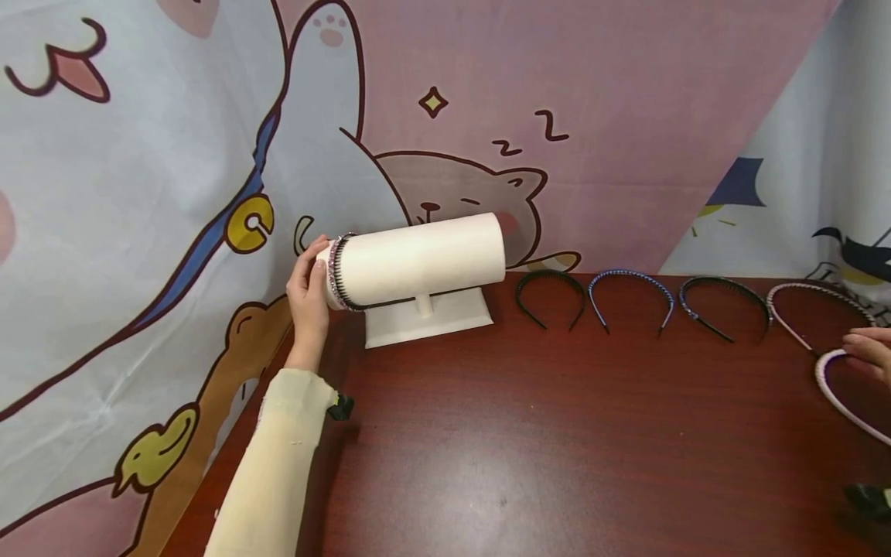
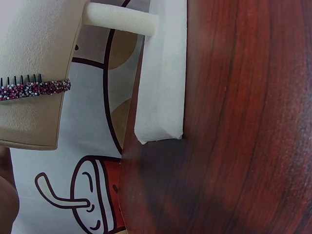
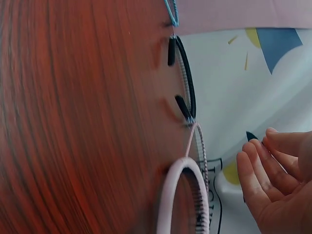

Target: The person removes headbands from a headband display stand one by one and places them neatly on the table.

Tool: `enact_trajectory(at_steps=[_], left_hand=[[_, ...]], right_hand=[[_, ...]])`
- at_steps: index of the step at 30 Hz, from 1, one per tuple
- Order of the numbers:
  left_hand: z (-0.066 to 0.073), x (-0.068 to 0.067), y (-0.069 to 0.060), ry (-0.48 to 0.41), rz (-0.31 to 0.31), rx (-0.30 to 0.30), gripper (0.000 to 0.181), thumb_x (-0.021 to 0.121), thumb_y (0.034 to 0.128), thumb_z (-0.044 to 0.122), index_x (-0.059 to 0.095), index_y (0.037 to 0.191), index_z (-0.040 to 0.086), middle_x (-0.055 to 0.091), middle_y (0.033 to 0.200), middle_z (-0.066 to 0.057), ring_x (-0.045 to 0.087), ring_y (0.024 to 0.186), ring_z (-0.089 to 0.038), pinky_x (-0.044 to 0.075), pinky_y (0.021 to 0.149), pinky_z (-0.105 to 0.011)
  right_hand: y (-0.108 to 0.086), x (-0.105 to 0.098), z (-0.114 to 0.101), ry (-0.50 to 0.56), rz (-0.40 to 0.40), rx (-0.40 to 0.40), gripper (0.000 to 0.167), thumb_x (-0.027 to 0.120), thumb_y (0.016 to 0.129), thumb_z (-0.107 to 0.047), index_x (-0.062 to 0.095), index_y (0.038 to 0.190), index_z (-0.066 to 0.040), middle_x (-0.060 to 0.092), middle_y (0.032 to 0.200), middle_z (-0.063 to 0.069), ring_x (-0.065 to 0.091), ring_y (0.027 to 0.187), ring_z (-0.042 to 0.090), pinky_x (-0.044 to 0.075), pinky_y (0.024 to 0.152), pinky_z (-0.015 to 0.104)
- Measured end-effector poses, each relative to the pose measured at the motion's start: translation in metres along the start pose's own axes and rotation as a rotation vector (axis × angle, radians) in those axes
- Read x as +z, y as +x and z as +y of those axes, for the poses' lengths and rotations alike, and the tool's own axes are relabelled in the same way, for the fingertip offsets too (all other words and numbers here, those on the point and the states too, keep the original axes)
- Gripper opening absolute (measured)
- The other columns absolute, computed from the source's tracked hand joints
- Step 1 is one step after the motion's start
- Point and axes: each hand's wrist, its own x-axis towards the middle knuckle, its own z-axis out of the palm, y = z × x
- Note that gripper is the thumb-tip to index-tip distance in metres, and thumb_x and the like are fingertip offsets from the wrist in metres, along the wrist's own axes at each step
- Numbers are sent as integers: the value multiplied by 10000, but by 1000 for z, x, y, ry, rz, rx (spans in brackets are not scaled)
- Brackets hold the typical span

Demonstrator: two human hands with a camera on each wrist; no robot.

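Observation:
A white cylindrical headband stand (image 1: 425, 259) stands at the back left of the table on a flat base (image 1: 431, 319). Round its left end sits a toothed headband (image 1: 337, 271) covered in pink and dark sparkles, seen also as a glittery headband (image 2: 34, 89) in the left wrist view. My left hand (image 1: 308, 298) holds that left end, just outside the headband. At the right edge, my right hand (image 1: 873, 352) is beside a pale pink headband (image 1: 831, 391). In the right wrist view, the right hand (image 3: 278, 180) has loosely bent fingers around nothing, apart from the headband.
Along the table's back edge lie a black headband (image 1: 550, 275), a blue one (image 1: 629, 273), a dark one (image 1: 724, 282) and a thin pink one (image 1: 821, 288). A cartoon-printed cloth (image 1: 592, 93) hangs behind and left of the table (image 1: 557, 449).

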Motion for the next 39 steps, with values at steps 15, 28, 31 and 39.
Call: enact_trajectory(at_steps=[15,28,31,39], left_hand=[[0,0,-1,10,-10,4,351,475,1011,79,598,1313,-50,563,1448,-159,514,1367,-177,377,1099,-226],[0,-1,-1,5,-13,-5,353,474,1013,84,600,1318,-41,563,1453,-144,498,1384,-214,374,1101,-225],[-1,-1,0,-1,-12,-9,354,474,1013,84,598,1319,-42,562,1454,-143,499,1383,-209,376,1097,-223],[-2,-1,1,-6,-16,-14,354,473,1014,88,601,1320,-34,563,1455,-134,508,1369,-172,376,1095,-222]], right_hand=[[-21,178,-50,-521,299,59,337,569,979,-49,680,816,-322,675,696,-276,659,588,-89,506,526,99],[-13,223,-40,-618,220,135,177,634,965,-173,711,885,-310,692,743,-296,690,652,-79,533,572,123],[-11,233,-40,-634,187,125,136,662,951,-196,741,906,-297,705,734,-281,686,660,-93,524,584,104],[-3,263,-31,-596,110,44,143,658,950,-134,748,942,-245,733,756,-230,703,692,-72,534,602,114]])
